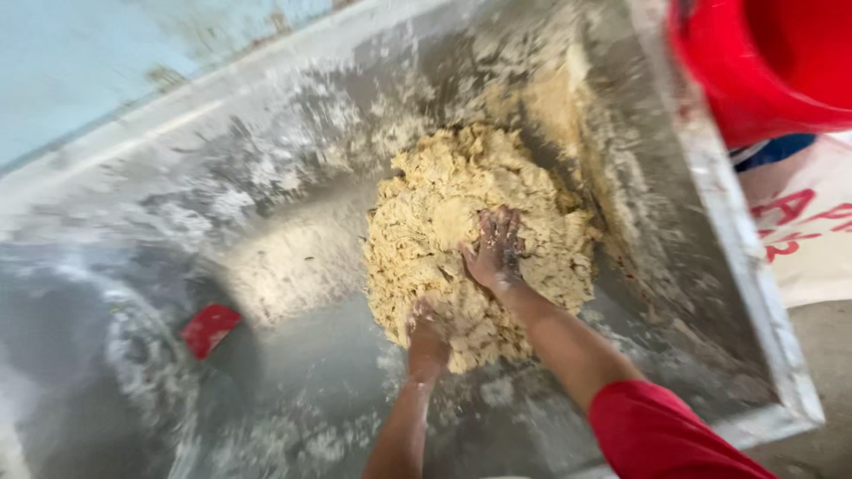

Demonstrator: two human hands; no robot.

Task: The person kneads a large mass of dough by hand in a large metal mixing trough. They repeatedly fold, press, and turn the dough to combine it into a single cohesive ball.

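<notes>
While the dough (475, 239) at frame centre is shaggy, half-mixed, left hand (429, 335) digs in buried, grip unclear; right hand (495, 251) presses flat, fingers spread, loose flour left on the tray (266, 160).

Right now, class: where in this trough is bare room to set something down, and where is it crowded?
Bare metal lies between the red scraper and the dough. Crowded: both hands, left and right, press into the dough, and flour cakes the trough's far wall.

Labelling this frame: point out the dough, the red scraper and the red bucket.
dough (532, 191): head view, upper part of the crumbly mound.
red scraper (210, 329): head view, middle of the flat red piece.
red bucket (754, 71): head view, its outer wall.
</notes>
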